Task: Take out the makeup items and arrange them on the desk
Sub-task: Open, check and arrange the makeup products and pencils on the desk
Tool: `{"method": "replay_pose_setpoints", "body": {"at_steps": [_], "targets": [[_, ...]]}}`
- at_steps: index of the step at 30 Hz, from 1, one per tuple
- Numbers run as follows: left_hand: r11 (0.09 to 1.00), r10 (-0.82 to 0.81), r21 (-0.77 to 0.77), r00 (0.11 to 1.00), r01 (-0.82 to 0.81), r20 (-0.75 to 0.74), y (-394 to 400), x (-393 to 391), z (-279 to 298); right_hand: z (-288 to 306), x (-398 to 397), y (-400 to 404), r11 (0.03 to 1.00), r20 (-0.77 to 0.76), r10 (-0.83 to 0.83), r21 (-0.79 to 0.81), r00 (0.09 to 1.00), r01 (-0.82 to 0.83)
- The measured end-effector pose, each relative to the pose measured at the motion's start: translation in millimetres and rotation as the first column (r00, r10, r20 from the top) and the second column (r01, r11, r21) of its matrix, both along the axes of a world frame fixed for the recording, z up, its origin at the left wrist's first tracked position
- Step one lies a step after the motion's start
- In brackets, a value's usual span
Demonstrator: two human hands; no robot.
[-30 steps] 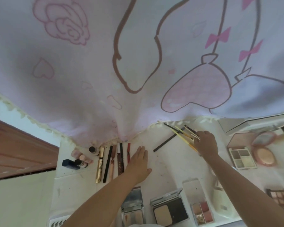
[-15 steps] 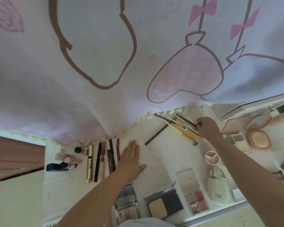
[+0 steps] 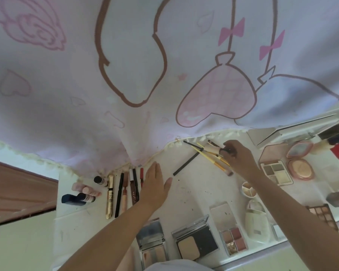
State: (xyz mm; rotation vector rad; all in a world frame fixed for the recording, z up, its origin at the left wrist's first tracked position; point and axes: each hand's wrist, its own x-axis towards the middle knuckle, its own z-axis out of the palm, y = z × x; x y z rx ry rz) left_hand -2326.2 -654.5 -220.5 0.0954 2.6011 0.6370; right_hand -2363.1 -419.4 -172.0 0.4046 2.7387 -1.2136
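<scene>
right grip [image 3: 238, 160] clenched on brushes [image 3: 211, 156]; left hand [image 3: 155, 187] flat, released, beside pencils [image 3: 134, 184].

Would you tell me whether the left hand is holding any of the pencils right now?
No, the left hand lies flat and open on the desk, just right of the row of pencils, gripping none of them.

Palette [image 3: 324, 215] partly behind right forearm.
</scene>
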Motion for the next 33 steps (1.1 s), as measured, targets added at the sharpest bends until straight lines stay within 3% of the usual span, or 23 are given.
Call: {"method": "replay_pose_setpoints", "body": {"at_steps": [3,7,10,12,16,20,24,29,33], "targets": [[0.964,0.107,0.258,0.983,-0.066,-0.15,9.4,1.1,28.2,15.6,19.3,-35.5,0.982,-0.07,0.13,-0.125,0.989,-0.138],[0.884,0.062,0.468,0.988,0.01,-0.138,20.3,6.0,59.4,26.7,33.8,-76.8,0.939,-0.135,0.17,-0.277,0.976,-0.202],[0.822,0.131,0.565,0.989,-0.071,-0.066,18.2,16.8,68.7,37.2,40.9,-92.8,0.94,-0.142,0.122,-0.302,0.982,-0.161],[0.811,0.178,0.573,0.983,-0.118,-0.048,14.3,24.1,74.0,44.1,44.7,-100.5,0.958,-0.057,0.164,-0.229,0.985,-0.173],[0.878,0.2,0.469,0.964,-0.096,-0.175,3.5,31.3,88.1,57.8,51.6,-117.6,0.966,0.112,0.257,-0.038,0.96,-0.254],[0.931,0.154,0.361,0.955,-0.053,-0.255,-6.4,28.1,110.4,73.5,55.2,-128.9,0.978,-0.005,0.183,-0.104,0.983,-0.183],[0.877,0.181,0.472,0.971,-0.089,-0.154,-18.9,27.9,138.7,91.4,64.7,-136.3,0.965,-0.258,0.183,-0.138,0.949,-0.224],[0.803,0.099,0.588,0.995,-0.095,0.027,-38.4,37.4,182.7,108.2,75.0,-143.8,0.93,-0.579,0.243,-0.09,0.778,-0.357],[0.674,0.005,0.692,0.939,-0.258,0.344,-52.1,47.2,199.5,125.5,69.5,-143.4,0.837,-0.753,0.49,0.265,0.439,-0.479]]}}
